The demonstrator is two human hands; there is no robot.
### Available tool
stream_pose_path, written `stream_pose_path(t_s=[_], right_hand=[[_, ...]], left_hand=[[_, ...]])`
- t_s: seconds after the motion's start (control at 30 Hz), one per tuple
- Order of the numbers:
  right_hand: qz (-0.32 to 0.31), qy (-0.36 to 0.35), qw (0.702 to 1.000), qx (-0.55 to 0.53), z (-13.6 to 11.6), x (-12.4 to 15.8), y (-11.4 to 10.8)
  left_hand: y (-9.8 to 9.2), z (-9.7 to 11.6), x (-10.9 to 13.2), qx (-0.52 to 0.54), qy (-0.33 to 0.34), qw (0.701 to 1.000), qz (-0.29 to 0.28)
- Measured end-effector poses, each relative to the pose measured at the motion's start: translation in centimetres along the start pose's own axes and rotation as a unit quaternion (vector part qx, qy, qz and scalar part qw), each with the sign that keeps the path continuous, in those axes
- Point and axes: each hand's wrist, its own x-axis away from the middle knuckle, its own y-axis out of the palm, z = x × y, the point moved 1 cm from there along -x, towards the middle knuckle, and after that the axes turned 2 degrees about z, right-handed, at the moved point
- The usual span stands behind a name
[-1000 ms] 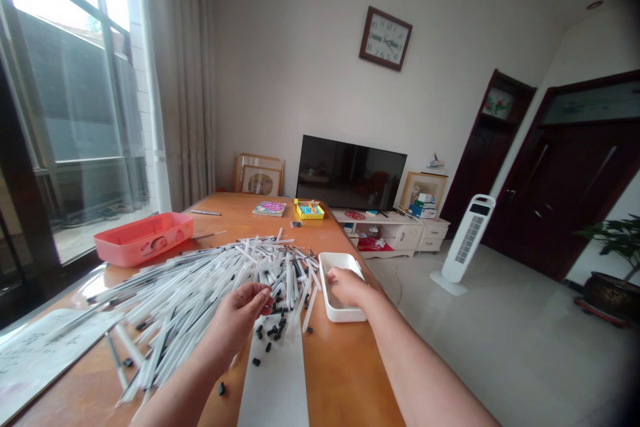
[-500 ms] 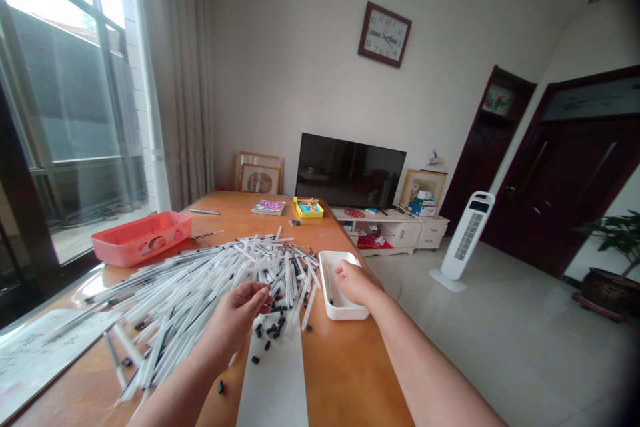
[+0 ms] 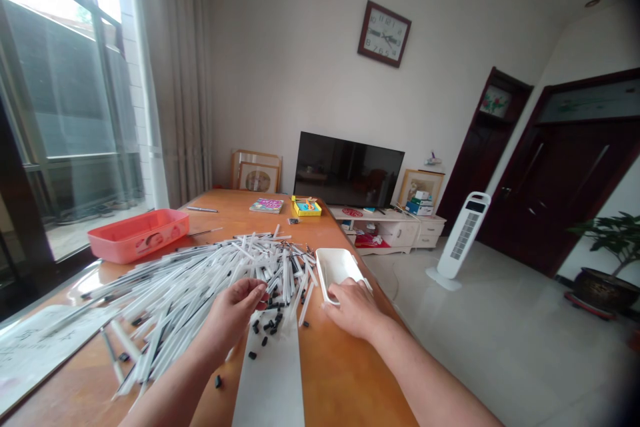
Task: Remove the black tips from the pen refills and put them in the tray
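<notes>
A wide heap of slim white and clear plastic tubes (image 3: 195, 287), with dark rods among them, spreads over the wooden table. My left hand (image 3: 235, 307) hovers at the heap's near right side, thumb and fingertips pinched together; whatever is between them is too small to make out. Small black caps (image 3: 273, 325) lie scattered just right of it, partly on a white strip (image 3: 273, 380). At the near end of a white tray (image 3: 336, 263), my right hand (image 3: 354, 308) reaches down with bent fingers closed inside the rim. Its fingertips are partly hidden.
A pink plastic basket (image 3: 137, 240) stands at the table's left. Toward the far end lie a pen (image 3: 202, 209), a booklet (image 3: 267, 205) and a yellow box (image 3: 307, 208). A white board (image 3: 45, 353) with writing lies at near left. The table's right edge (image 3: 385, 283) runs beside the tray.
My right hand has moved back toward me, from over the tray's middle to its near end, and its fingers have dipped lower. My left hand keeps its pinch in nearly the same spot.
</notes>
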Motion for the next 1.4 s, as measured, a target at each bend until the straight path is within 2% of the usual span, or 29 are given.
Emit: stream_pose_path(t_s=[0.17, 0.3, 0.47, 0.53, 0.63, 0.77, 0.9, 1.13, 1.4], right_hand=[[-0.002, -0.003, 1.000, 0.002, 1.1, -0.5, 0.1], [0.012, 0.014, 0.999, -0.039, 1.4, -0.4, -0.5], [0.104, -0.025, 0.987, -0.119, -0.8, 0.0, -1.3], [0.118, -0.022, 0.981, -0.156, -2.2, 0.1, -1.0], [0.078, 0.020, 0.979, -0.186, -4.1, -0.2, 0.1], [-0.008, 0.120, 0.979, -0.163, -5.5, -1.7, 1.8], [-0.071, 0.157, 0.977, -0.123, -6.6, -3.2, 3.0], [-0.091, 0.181, 0.975, -0.089, -8.1, -4.2, 3.7], [-0.083, 0.196, 0.973, -0.084, -8.1, -4.3, 4.6]], left_hand=[[0.0, -0.3, -0.2, -0.005, -0.002, 1.000, -0.001], [-0.2, -0.6, -0.3, -0.003, 0.002, 1.000, -0.001], [-0.5, -1.2, -0.5, 0.005, 0.016, 1.000, -0.009], [-0.5, -1.4, -0.6, 0.010, 0.024, 1.000, -0.011], [-0.6, -1.5, -0.7, 0.021, 0.028, 0.999, -0.006], [-0.7, -1.3, -0.7, 0.008, 0.018, 1.000, 0.005], [-0.8, -0.9, -0.6, -0.002, 0.016, 1.000, 0.009], [-0.8, -0.9, -0.7, 0.013, 0.021, 1.000, 0.013], [-0.7, -1.4, -0.9, 0.030, 0.019, 0.999, 0.031]])
